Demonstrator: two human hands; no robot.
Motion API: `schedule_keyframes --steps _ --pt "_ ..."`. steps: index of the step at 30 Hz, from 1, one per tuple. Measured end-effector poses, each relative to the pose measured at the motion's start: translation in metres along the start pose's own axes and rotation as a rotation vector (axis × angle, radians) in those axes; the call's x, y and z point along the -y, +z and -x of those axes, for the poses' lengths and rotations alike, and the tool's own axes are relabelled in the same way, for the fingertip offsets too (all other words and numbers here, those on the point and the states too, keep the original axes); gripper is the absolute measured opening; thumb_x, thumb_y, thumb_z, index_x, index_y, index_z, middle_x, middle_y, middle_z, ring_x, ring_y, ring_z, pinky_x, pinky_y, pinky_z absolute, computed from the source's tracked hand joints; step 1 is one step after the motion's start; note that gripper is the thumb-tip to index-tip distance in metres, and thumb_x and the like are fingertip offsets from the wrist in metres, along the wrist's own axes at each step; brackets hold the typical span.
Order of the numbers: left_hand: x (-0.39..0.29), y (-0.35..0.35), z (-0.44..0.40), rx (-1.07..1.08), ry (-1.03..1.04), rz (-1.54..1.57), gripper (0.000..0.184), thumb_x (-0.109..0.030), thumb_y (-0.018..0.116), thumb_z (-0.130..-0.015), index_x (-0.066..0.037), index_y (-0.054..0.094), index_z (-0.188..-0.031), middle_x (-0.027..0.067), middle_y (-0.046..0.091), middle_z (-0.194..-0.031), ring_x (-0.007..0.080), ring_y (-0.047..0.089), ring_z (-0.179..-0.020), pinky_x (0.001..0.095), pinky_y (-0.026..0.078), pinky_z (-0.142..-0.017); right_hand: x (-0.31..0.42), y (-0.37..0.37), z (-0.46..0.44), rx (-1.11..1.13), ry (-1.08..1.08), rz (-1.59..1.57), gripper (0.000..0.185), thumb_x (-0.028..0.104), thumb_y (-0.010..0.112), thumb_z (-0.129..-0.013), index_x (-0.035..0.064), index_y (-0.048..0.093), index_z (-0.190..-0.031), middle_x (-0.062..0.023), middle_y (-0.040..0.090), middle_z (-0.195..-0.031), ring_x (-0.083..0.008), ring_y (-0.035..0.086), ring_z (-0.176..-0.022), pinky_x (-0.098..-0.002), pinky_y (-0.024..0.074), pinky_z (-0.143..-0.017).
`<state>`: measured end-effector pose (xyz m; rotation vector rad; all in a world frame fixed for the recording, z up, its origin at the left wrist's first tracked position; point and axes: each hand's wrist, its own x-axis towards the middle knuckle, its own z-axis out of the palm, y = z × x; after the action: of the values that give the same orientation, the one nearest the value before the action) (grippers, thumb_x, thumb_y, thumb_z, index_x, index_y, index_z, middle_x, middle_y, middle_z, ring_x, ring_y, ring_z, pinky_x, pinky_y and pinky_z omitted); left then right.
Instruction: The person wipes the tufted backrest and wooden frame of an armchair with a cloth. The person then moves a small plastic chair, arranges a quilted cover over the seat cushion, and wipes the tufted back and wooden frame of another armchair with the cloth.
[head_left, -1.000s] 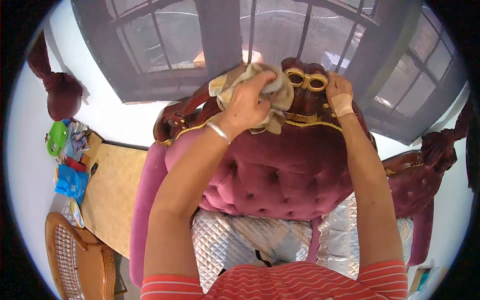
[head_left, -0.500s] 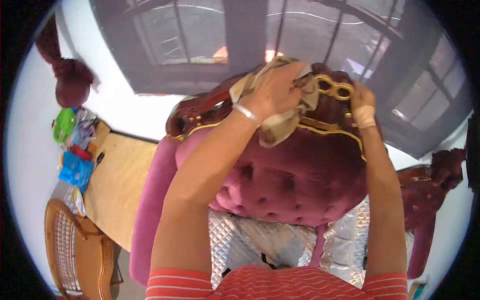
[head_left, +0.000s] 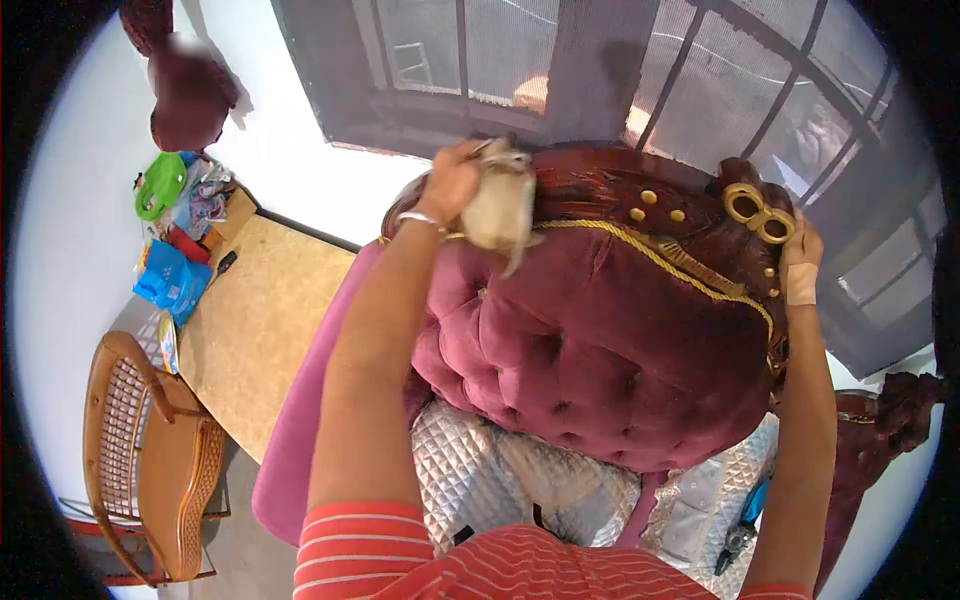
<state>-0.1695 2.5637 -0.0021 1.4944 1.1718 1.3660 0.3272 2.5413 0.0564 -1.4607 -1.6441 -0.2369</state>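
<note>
My left hand (head_left: 453, 185), closed, presses a beige patterned cloth (head_left: 500, 205) against the carved dark wood rail (head_left: 590, 185) on top of a sofa back. The cloth hangs down over the gold cord trim (head_left: 640, 240) and onto the tufted maroon upholstery (head_left: 600, 320). At the far right end of the rail, beside the gold ring ornaments (head_left: 757, 212), my right hand (head_left: 803, 250) grips the wooden edge. Its fingertips are partly hidden behind the wood. A tan patch is stuck on the right wrist.
Behind the sofa stands a barred window with a grey mesh screen (head_left: 600, 60). Quilted covers (head_left: 480, 460) lie on the seat. To the left are a wooden table (head_left: 270, 290) with a blue packet (head_left: 172, 280) and a green item (head_left: 160, 187), plus a rattan-backed chair (head_left: 170, 470).
My left hand has carried the cloth leftward along the rail, away from the gold rings. The right hand stays at the right end. My view has shifted, so the sofa sits differently in it.
</note>
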Motion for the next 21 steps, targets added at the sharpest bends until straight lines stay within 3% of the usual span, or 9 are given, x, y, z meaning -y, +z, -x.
schedule_keyframes --steps 2,5,11,13,14,18,19,20,21 --pt "0.025 -0.015 -0.008 0.0 0.139 -0.312 0.037 -0.002 0.046 -0.086 -0.004 0.066 -0.118 0.0124 0.071 -0.102 0.02 0.066 -0.091 0.0302 0.052 -0.082 0.0 -0.002 0.003 -0.01 -0.053 0.103 0.039 0.027 0.043 -0.1 -0.004 0.065 -0.106 -0.026 0.066 -0.097 -0.04 0.063 -0.092 -0.0423 0.0467 -0.08" --pt "0.011 -0.019 -0.015 0.046 -0.061 -0.236 0.031 -0.004 0.051 -0.083 0.0 0.069 -0.109 0.0166 0.071 -0.101 0.0234 0.067 -0.095 0.0305 0.05 -0.086 -0.018 0.001 -0.005 0.006 -0.041 0.088 0.039 0.028 0.043 -0.1 -0.0043 0.065 -0.107 -0.026 0.066 -0.096 -0.0409 0.062 -0.089 -0.0428 0.0467 -0.081" --pt "0.076 -0.074 -0.042 -0.28 0.194 -0.838 0.036 -0.014 0.052 -0.079 -0.005 0.069 -0.109 0.0218 0.068 -0.104 0.0366 0.064 -0.1 0.0378 0.05 -0.088 -0.035 0.01 -0.008 -0.053 -0.076 0.011 0.04 0.029 0.042 -0.1 -0.003 0.066 -0.105 -0.0243 0.067 -0.097 -0.0424 0.061 -0.089 -0.0435 0.0466 -0.083" --pt "0.059 -0.078 -0.004 -0.567 -0.077 -0.768 0.032 -0.019 0.056 -0.077 -0.004 0.071 -0.101 0.0216 0.069 -0.094 0.0391 0.065 -0.093 0.043 0.051 -0.084 -0.055 0.015 -0.009 -0.103 -0.21 0.147 0.041 0.03 0.041 -0.101 -0.002 0.066 -0.104 -0.0233 0.067 -0.097 -0.0419 0.062 -0.089 -0.0436 0.0464 -0.082" --pt "0.076 -0.101 0.006 -0.498 -0.207 -0.884 0.031 -0.018 0.056 -0.077 -0.005 0.07 -0.102 0.0223 0.068 -0.098 0.0388 0.065 -0.095 0.0441 0.051 -0.085 -0.052 0.014 -0.009 -0.069 -0.133 0.089 0.04 0.029 0.041 -0.101 -0.0022 0.066 -0.105 -0.0232 0.067 -0.097 -0.0416 0.062 -0.089 -0.0431 0.0465 -0.082" --pt "0.137 -0.099 0.085 -0.474 -0.229 -0.777 0.033 -0.028 0.06 -0.082 -0.003 0.069 -0.101 0.0247 0.067 -0.097 0.0413 0.064 -0.094 0.0463 0.05 -0.083 -0.022 0.006 -0.006 0.001 0.02 -0.023 0.04 0.028 0.041 -0.101 -0.0029 0.066 -0.105 -0.0233 0.068 -0.097 -0.0402 0.062 -0.088 -0.0411 0.0467 -0.08" --pt "0.196 -0.116 0.089 -0.4 -0.359 -0.701 0.031 -0.021 0.06 -0.082 -0.004 0.067 -0.106 0.0259 0.065 -0.101 0.0429 0.062 -0.096 0.0453 0.049 -0.085 -0.016 0.005 -0.005 0.008 0.009 -0.021 0.04 0.028 0.041 -0.101 -0.003 0.066 -0.106 -0.0234 0.068 -0.097 -0.0398 0.062 -0.088 -0.0405 0.0468 -0.08" --pt "0.219 -0.109 0.105 -0.442 -0.189 -0.614 0.028 -0.014 0.058 -0.084 -0.002 0.067 -0.107 0.0225 0.068 -0.097 0.038 0.065 -0.093 0.0421 0.051 -0.084 -0.01 0.004 -0.004 0.007 -0.012 -0.041 0.04 0.028 0.041 -0.101 -0.0033 0.066 -0.105 -0.0237 0.068 -0.096 -0.0396 0.062 -0.088 -0.0403 0.0467 -0.079" --pt "0.191 -0.092 0.116 -0.571 -0.21 -0.317 0.027 -0.01 0.056 -0.085 -0.001 0.066 -0.108 0.0189 0.069 -0.097 0.033 0.066 -0.091 0.0397 0.051 -0.083 -0.005 0.003 -0.005 0.002 -0.036 -0.06 0.04 0.028 0.042 -0.101 -0.0035 0.066 -0.105 -0.024 0.067 -0.096 -0.0393 0.062 -0.088 -0.0401 0.0466 -0.078"
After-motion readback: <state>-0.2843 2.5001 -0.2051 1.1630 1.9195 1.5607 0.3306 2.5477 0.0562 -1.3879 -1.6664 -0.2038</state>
